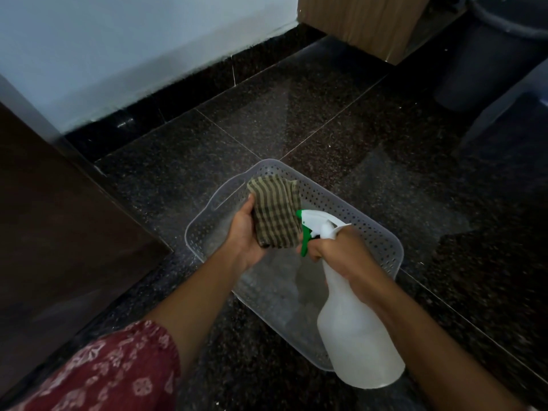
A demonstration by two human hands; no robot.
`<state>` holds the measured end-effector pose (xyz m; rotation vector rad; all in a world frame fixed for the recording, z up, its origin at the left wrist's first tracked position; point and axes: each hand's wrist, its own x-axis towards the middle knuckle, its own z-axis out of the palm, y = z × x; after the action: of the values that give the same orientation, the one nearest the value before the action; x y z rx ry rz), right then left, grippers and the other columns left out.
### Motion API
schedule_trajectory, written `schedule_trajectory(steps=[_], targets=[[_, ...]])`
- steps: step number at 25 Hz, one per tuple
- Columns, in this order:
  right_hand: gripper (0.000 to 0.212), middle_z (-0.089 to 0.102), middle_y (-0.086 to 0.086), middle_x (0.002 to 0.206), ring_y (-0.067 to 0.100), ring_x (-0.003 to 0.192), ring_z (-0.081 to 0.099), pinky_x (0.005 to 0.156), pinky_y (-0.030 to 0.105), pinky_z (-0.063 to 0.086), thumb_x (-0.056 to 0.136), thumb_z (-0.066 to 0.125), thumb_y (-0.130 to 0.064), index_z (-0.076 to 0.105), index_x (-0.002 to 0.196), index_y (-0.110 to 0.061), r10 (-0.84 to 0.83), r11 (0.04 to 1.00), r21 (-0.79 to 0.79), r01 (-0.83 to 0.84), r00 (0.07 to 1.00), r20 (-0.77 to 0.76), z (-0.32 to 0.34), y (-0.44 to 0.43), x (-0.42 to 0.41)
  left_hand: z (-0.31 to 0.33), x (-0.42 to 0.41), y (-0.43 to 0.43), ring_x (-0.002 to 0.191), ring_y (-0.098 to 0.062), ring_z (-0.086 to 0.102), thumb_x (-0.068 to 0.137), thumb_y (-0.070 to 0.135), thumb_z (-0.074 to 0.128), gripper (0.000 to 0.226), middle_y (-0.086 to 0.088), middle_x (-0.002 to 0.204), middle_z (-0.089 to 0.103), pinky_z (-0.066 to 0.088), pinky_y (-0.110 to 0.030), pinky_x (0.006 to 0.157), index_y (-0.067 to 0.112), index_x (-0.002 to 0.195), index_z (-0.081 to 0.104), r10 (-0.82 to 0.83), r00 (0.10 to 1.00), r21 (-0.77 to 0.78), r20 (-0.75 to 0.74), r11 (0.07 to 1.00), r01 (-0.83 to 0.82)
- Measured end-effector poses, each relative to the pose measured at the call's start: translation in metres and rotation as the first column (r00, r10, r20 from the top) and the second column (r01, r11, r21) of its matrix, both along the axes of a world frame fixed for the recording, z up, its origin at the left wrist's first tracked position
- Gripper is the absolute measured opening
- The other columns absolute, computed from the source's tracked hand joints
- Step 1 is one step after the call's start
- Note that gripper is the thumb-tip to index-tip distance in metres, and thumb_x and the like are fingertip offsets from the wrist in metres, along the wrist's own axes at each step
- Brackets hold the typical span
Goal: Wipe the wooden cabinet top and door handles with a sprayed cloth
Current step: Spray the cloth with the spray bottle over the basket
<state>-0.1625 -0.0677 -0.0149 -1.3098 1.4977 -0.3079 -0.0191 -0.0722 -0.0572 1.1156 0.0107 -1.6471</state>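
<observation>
My left hand [244,232] holds a folded cloth [274,213] with green and dark stripes, lifted above a perforated plastic basket [382,247] on the floor. My right hand [341,253] grips the neck of a white spray bottle [353,330], a finger on its green trigger. The bottle's white and green nozzle [308,218] points at the cloth from close by, nearly touching it. A dark wooden cabinet [59,232] fills the left side of the view. Its top and handles are out of sight.
The floor is dark speckled granite tile [326,120], with a pale blue wall [118,54] behind. A light wooden unit [364,22] stands at the upper right, next to a dark bin [486,54]. A red patterned garment [103,372] shows at the lower left.
</observation>
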Motion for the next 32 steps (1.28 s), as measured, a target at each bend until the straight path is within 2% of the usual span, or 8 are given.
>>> schedule_trajectory(steps=[5, 10, 15, 19, 22, 24, 28, 32], targets=[[0.049, 0.068, 0.008, 0.090, 0.020, 0.078, 0.059, 0.066, 0.026, 0.047, 0.056, 0.061, -0.011, 0.062, 0.104, -0.022, -0.003, 1.000, 0.006, 0.003, 1.000, -0.001, 0.000, -0.001, 0.001, -0.002, -0.001, -0.003, 0.112, -0.024, 0.055, 0.098, 0.045, 0.025, 0.057, -0.018, 0.138, 0.051, 0.048, -0.040, 0.074, 0.006, 0.130, 0.051, -0.003, 1.000, 0.010, 0.018, 1.000, 0.003], [0.016, 0.065, 0.005, 0.073, 0.011, 0.062, 0.053, 0.055, 0.023, 0.042, 0.064, 0.061, -0.002, 0.066, 0.077, -0.010, -0.042, 0.999, 0.033, 0.043, 0.999, -0.031, 0.002, -0.004, 0.001, 0.000, -0.002, -0.003, 0.113, -0.024, 0.055, 0.098, 0.046, 0.025, 0.057, -0.018, 0.139, 0.051, 0.048, -0.040, 0.074, 0.007, 0.132, 0.050, -0.015, 1.000, -0.004, 0.015, 1.000, 0.015], [0.046, 0.072, 0.012, 0.092, 0.027, 0.081, 0.065, 0.067, 0.034, 0.049, 0.049, 0.055, -0.012, 0.069, 0.093, -0.010, -0.095, 0.995, 0.011, 0.095, 0.994, 0.056, -0.003, -0.005, 0.004, 0.001, -0.003, -0.004, 0.127, -0.031, 0.049, 0.099, 0.044, 0.023, 0.058, -0.019, 0.141, 0.048, 0.046, -0.041, 0.085, 0.006, 0.134, 0.047, -0.020, 1.000, -0.024, -0.010, 1.000, 0.019], [0.017, 0.068, -0.001, 0.061, 0.022, 0.067, 0.062, 0.067, 0.033, 0.051, 0.056, 0.056, -0.007, 0.068, 0.066, -0.014, -0.128, 0.991, -0.028, 0.130, 0.990, 0.057, -0.003, -0.006, 0.002, -0.002, -0.003, -0.005, 0.107, -0.024, 0.058, 0.098, 0.046, 0.024, 0.058, -0.016, 0.137, 0.052, 0.048, -0.040, 0.079, 0.007, 0.132, 0.049, -0.032, 0.999, -0.042, -0.011, 0.999, 0.032], [0.027, 0.072, 0.002, 0.076, 0.022, 0.079, 0.064, 0.076, 0.036, 0.052, 0.061, 0.056, -0.004, 0.072, 0.081, -0.014, -0.128, 0.988, -0.071, 0.137, 0.984, 0.123, -0.005, -0.005, 0.002, -0.005, -0.001, -0.006, 0.091, -0.024, 0.065, 0.098, 0.047, 0.024, 0.059, -0.010, 0.119, 0.063, 0.050, -0.040, 0.077, 0.006, 0.129, 0.052, -0.036, 0.999, -0.051, -0.015, 0.998, 0.035], [0.033, 0.070, 0.006, 0.088, 0.020, 0.084, 0.063, 0.079, 0.029, 0.051, 0.066, 0.058, -0.005, 0.070, 0.095, -0.014, -0.147, 0.967, -0.176, 0.183, 0.968, 0.201, -0.005, -0.003, 0.000, -0.007, -0.001, -0.005, 0.098, -0.024, 0.064, 0.098, 0.046, 0.023, 0.057, -0.009, 0.117, 0.063, 0.049, -0.040, 0.078, 0.006, 0.124, 0.053, -0.036, 0.999, -0.056, -0.017, 0.998, 0.035], [0.005, 0.045, 0.025, 0.063, 0.018, 0.059, 0.044, 0.045, 0.013, 0.032, 0.077, 0.057, 0.009, 0.057, 0.079, 0.013, -0.207, 0.867, -0.404, 0.293, 0.948, 0.243, -0.006, 0.004, -0.011, -0.012, 0.000, -0.003, 0.125, -0.029, 0.051, 0.098, 0.047, 0.022, 0.059, -0.016, 0.136, 0.053, 0.045, -0.043, 0.090, 0.009, 0.134, 0.047, -0.033, 0.998, -0.069, -0.052, 0.997, 0.030], [0.033, 0.048, -0.015, 0.073, -0.013, 0.068, 0.054, 0.059, -0.003, 0.037, 0.081, 0.058, 0.008, 0.052, 0.091, -0.023, -0.080, 0.848, -0.492, 0.197, 0.965, 0.249, -0.021, 0.005, -0.011, -0.012, 0.000, 0.000, 0.121, -0.028, 0.052, 0.098, 0.045, 0.025, 0.058, -0.016, 0.139, 0.050, 0.043, -0.043, 0.093, 0.006, 0.135, 0.046, -0.024, 0.999, -0.045, -0.041, 0.999, 0.022]])
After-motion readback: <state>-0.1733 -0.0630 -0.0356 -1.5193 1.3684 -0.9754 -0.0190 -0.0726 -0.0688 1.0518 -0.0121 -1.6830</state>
